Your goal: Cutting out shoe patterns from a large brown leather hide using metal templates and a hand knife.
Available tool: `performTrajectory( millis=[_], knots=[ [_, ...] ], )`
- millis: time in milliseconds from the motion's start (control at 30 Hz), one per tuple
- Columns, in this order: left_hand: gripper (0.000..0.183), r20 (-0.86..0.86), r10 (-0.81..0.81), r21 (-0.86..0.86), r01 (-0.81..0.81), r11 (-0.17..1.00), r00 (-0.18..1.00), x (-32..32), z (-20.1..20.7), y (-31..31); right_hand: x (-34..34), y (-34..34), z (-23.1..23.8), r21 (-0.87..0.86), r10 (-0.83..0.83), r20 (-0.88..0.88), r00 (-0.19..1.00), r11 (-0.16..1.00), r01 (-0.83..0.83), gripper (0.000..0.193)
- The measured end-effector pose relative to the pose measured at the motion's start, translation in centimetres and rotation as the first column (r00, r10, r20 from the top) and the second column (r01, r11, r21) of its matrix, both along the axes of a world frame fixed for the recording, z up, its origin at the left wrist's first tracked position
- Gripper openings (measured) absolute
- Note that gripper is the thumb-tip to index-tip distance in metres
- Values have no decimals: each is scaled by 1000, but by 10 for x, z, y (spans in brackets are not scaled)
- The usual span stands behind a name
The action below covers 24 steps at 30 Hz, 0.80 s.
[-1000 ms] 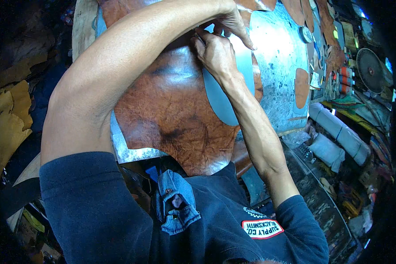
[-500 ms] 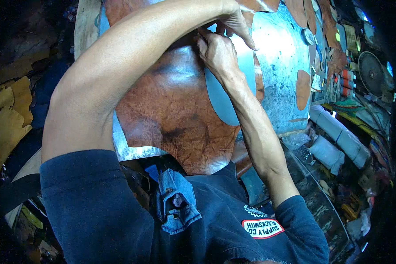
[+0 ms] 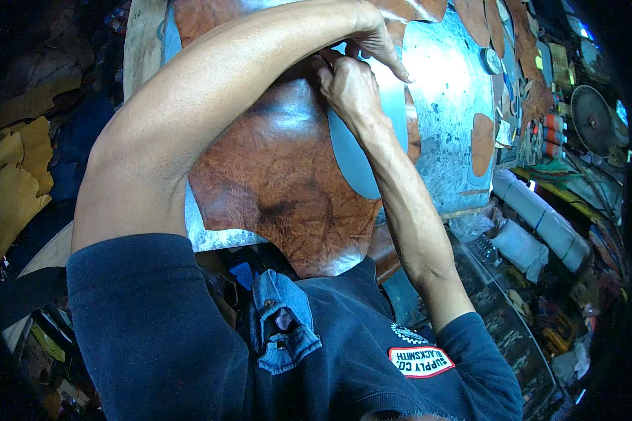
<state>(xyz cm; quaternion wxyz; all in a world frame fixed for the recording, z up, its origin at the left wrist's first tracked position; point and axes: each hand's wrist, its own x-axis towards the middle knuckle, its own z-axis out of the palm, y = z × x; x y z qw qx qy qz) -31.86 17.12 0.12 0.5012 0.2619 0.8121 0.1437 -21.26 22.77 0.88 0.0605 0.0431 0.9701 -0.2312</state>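
Head view, both hands together, left hand (image 3: 376, 38) over right hand (image 3: 347, 84), on brown leather (image 3: 274, 175).

The person wears a dark navy sweatshirt with sleeves pushed up above the elbows, a red-and-white oval patch on the chest under a small round white emblem, a faded blue denim collar at the neck, and both forearms and hands bare.

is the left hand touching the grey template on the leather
Touching: the head view shows the left hand with fingers spread flat on the grey template, no gap visible.
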Motion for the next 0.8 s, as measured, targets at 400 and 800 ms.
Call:
performTrajectory(
  millis=[400, 800],
  knots=[
    [84, -26, -14, -41, 13, 999, 1000, 6, 15, 1, 32, 2, 15, -147, 25, -66, 997, 989, -35, 27],
    [38, -476, -438, -88, 454, 887, 763, 52, 19, -18, 113, 8, 22, -171, -41, -56, 998, 985, 31, 26]
  ],
)
